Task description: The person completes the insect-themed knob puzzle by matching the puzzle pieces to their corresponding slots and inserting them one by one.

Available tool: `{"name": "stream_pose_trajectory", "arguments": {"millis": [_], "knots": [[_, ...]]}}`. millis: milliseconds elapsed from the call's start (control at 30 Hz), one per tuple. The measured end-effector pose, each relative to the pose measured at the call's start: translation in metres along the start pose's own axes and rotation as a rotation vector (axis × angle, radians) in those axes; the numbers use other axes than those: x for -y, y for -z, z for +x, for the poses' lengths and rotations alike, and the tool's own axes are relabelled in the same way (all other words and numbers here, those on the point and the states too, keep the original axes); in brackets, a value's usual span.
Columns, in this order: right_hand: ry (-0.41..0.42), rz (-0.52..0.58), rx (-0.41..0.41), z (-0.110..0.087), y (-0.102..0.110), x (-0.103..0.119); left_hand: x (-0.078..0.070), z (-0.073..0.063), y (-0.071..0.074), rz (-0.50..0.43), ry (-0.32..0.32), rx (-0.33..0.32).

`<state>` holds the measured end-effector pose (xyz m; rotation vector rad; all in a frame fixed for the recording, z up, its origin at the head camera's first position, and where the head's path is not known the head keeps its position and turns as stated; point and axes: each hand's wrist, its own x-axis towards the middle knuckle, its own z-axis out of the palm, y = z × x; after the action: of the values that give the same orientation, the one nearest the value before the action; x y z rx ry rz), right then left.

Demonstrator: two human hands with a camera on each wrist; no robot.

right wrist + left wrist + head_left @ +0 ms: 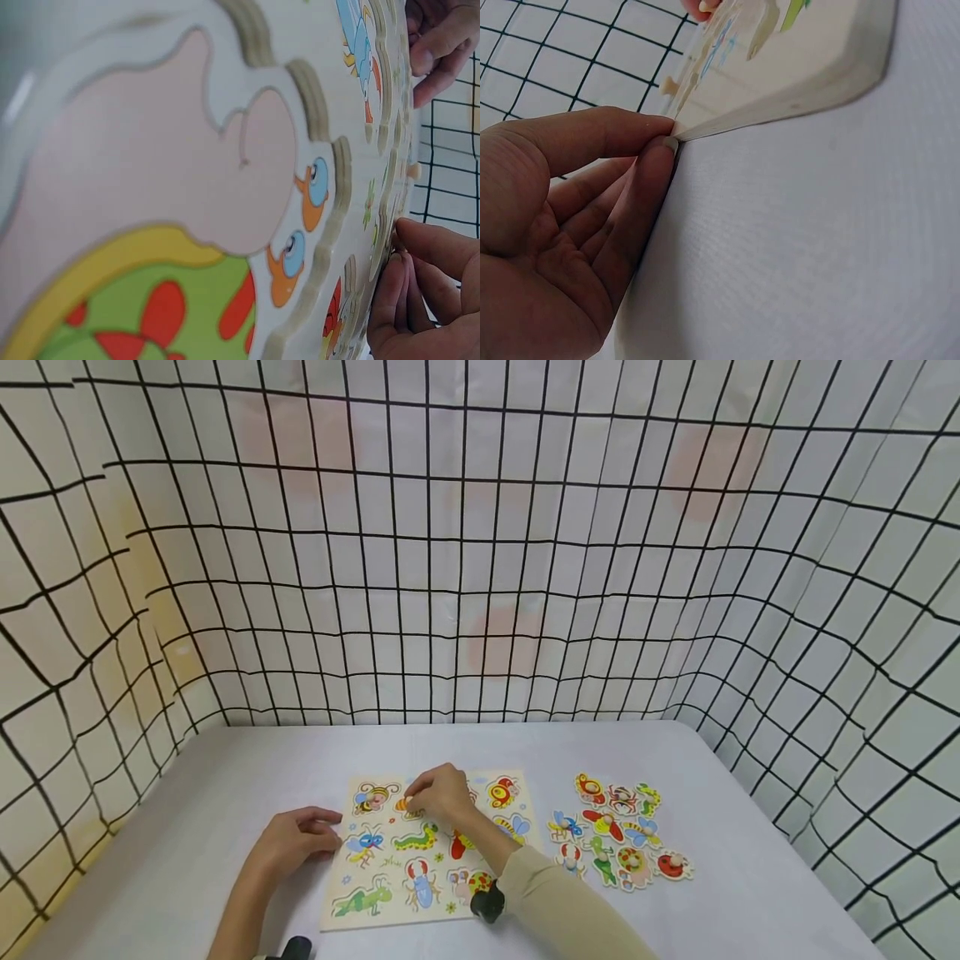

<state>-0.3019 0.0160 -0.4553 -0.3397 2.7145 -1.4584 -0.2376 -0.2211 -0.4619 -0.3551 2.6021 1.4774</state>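
On the white table (750, 893): insect puzzle board (397, 881), and at its three o'clock, loose knobbed insect pieces (611, 828).

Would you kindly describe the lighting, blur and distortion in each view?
Head view: even light, black grid looking bent and broken at left; left wrist: dimmer, a soft shadow on the white tabletop beside the left hand; right wrist: puzzle board blurred with pale glare at upper left.

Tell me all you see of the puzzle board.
The puzzle board is a pale, wood-like rectangle with rounded corners and bug pictures in shallow recesses. It lies flat on the table; a bee piece sits at its far left corner. The left hand touches its left edge; the right hand partly hides its far row.
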Motion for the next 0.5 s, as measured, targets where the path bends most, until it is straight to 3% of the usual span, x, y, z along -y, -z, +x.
{"name": "stream_pose_trajectory", "arguments": {"millis": [500], "knots": [[0.015,-0.026,0.003,-0.0028,0.0018,0.0040,0.0003,-0.0021,-0.0003,-0.008,-0.003,-0.004]]}}
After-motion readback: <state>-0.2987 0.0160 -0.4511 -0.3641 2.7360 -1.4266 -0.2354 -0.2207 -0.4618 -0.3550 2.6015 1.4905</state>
